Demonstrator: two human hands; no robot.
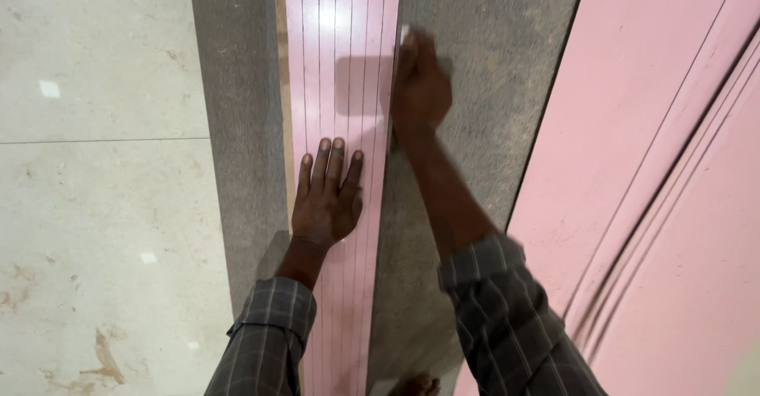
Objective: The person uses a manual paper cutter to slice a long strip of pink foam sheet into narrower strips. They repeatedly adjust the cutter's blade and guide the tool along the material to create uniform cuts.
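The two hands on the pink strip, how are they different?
The left hand lies flat and open on the grooved pink strip, fingers spread, while the right hand is curled around something small and pale at the strip's edge. The left hand looks sharp; the right hand is blurred. The left hand is nearer the person, the right hand farther up. Both come out of grey checked sleeves, and both touch the same strip.

Both arms are clothed in long sleeves of a dark grey fabric crossed by thin pale lines in a check pattern. The left sleeve (pixel 273 325) is ended by a buttoned-looking cuff at the wrist, and the right sleeve (pixel 507 317) is finished the same way, its cuff folded slightly. The left hand (pixel 326 198) and right hand (pixel 419 87) are left bare, and no rings or watch are seen.
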